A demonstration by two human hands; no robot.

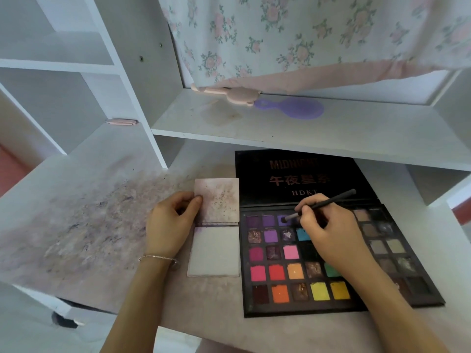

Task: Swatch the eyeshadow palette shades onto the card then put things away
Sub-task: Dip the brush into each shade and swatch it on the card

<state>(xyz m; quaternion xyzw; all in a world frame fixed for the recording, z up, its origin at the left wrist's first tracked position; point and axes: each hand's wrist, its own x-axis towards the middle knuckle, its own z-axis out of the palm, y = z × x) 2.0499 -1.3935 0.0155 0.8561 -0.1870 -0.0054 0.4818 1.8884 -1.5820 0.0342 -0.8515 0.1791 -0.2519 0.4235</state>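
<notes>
A large black eyeshadow palette [300, 278] lies open on the desk, its lid [298, 179] folded back under the shelf. My right hand [328, 235] holds a thin black brush [323, 203], whose tip rests in a purple pan in the top row. Left of the palette lies a folded white card [215, 250]; its upper half is smudged with purple specks and its lower half is mostly plain. My left hand [173, 222] pins the card's upper left edge with thumb and fingers.
The desk surface [84, 225] left of the card is stained with purple powder. A white shelf [305, 128] overhangs the palette lid, carrying a purple hairbrush [293, 108] and a pink object [229, 94]. A floral curtain hangs behind. A small pink item [122, 122] lies at the back left.
</notes>
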